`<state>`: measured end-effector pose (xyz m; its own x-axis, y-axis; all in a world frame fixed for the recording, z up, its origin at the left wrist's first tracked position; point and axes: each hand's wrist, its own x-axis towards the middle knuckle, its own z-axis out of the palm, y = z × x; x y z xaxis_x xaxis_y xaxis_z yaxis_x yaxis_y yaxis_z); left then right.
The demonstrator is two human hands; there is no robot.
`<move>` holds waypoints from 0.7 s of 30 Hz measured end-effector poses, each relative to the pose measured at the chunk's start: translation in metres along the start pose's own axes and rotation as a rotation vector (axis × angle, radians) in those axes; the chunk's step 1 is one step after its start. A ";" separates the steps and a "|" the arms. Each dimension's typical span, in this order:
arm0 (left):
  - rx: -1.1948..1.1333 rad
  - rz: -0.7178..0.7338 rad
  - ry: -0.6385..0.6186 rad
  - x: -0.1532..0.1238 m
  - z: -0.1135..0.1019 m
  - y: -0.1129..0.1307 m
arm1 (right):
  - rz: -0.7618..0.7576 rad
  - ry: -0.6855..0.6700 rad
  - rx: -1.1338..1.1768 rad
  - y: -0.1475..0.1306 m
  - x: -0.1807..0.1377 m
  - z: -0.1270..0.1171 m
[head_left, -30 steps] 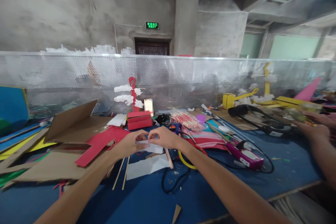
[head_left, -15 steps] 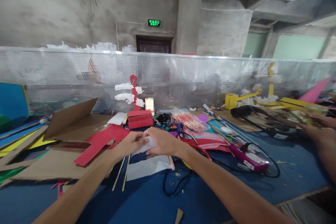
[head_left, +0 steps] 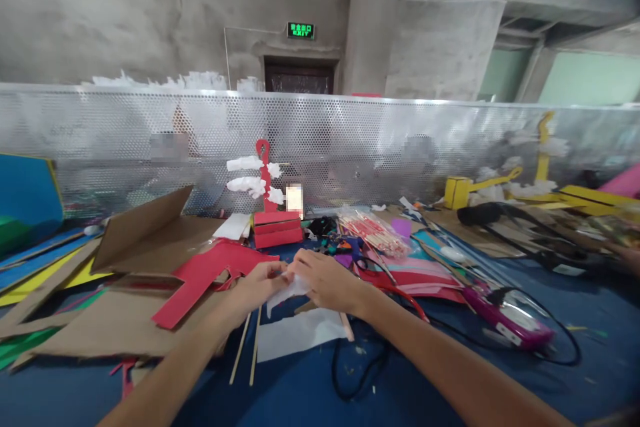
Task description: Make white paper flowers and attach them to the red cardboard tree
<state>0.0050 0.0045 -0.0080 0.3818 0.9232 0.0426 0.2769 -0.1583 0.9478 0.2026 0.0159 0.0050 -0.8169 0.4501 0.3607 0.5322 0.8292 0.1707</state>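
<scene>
Between my hands is a small piece of thin white paper (head_left: 286,293), partly hidden by the fingers. My left hand (head_left: 265,287) pinches it from the left, and my right hand (head_left: 327,280) grips it from the right, fingertips nearly touching. Below them a flat white paper strip (head_left: 300,335) lies on the blue table (head_left: 280,403). Two thin wooden sticks (head_left: 245,347) lie left of the strip. Behind my hands stands a red block (head_left: 277,230) with a red upright (head_left: 265,177) that carries white, crumpled paper tufts (head_left: 247,185).
Cardboard (head_left: 115,320) and a red cut-out sheet (head_left: 200,280) lie at left. To the right are a bag of red-and-white sticks (head_left: 373,233), a purple device (head_left: 520,327) with a black cable, and a black strap (head_left: 480,213). A perforated metal screen (head_left: 350,147) runs behind.
The view has shifted, so the table things sit farther right and slightly lower in it. My fingers have drawn closer together on the paper, which is more bunched.
</scene>
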 end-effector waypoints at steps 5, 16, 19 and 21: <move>0.101 0.041 -0.035 0.005 -0.008 -0.012 | -0.061 0.027 0.067 -0.002 -0.003 -0.006; 0.187 -0.059 -0.038 0.004 -0.003 0.013 | 0.033 0.181 0.220 0.000 -0.014 -0.018; 0.138 -0.095 -0.067 0.011 -0.006 0.011 | 0.060 0.181 0.227 0.007 -0.013 -0.017; 0.059 -0.114 -0.112 0.014 -0.006 0.005 | 0.062 0.228 0.210 0.013 -0.014 -0.010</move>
<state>0.0065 0.0187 -0.0003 0.4399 0.8921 -0.1028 0.3739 -0.0778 0.9242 0.2229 0.0174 0.0112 -0.7009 0.4356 0.5648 0.5023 0.8636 -0.0428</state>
